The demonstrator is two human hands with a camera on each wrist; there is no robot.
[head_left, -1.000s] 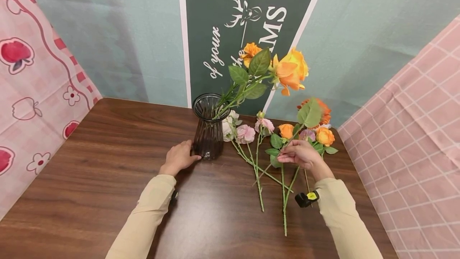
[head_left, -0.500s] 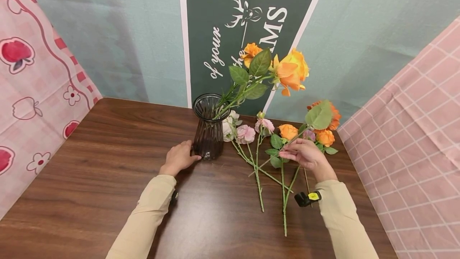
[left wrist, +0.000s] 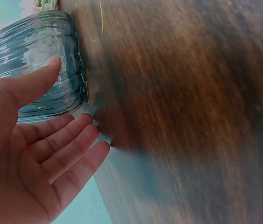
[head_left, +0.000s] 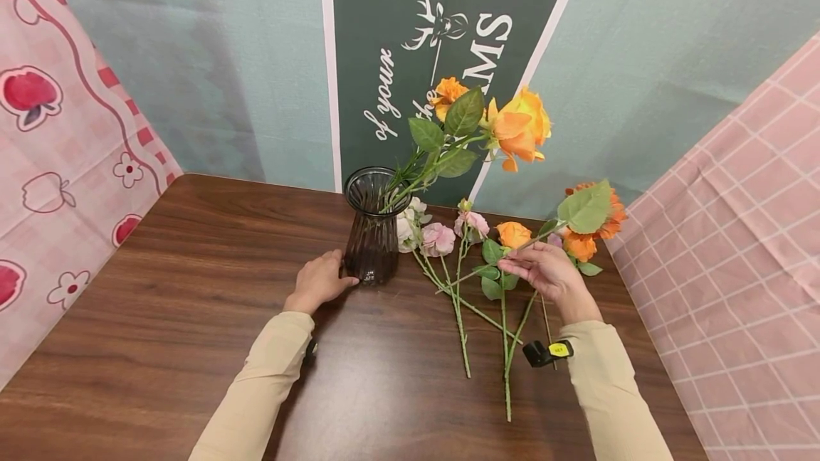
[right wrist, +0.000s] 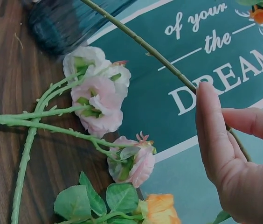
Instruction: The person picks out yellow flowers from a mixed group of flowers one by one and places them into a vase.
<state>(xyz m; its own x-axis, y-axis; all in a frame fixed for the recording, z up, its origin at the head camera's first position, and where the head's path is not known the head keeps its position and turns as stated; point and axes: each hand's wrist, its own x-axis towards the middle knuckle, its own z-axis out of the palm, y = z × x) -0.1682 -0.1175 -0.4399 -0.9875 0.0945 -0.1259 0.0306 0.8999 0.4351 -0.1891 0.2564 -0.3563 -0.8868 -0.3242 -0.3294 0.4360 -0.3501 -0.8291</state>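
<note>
The vase [head_left: 370, 251] stands left of loose flowers [head_left: 438, 239].

Dark ribbed glass vase [head_left: 371, 246], upright, leafy orange flower [head_left: 616, 218], held aslant to its right

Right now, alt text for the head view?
A right hand pinches a long-stemmed orange flower over pink, white and orange flowers lying on a wooden table. A left hand rests at the base of a dark glass vase holding orange blooms leaning right.
</note>
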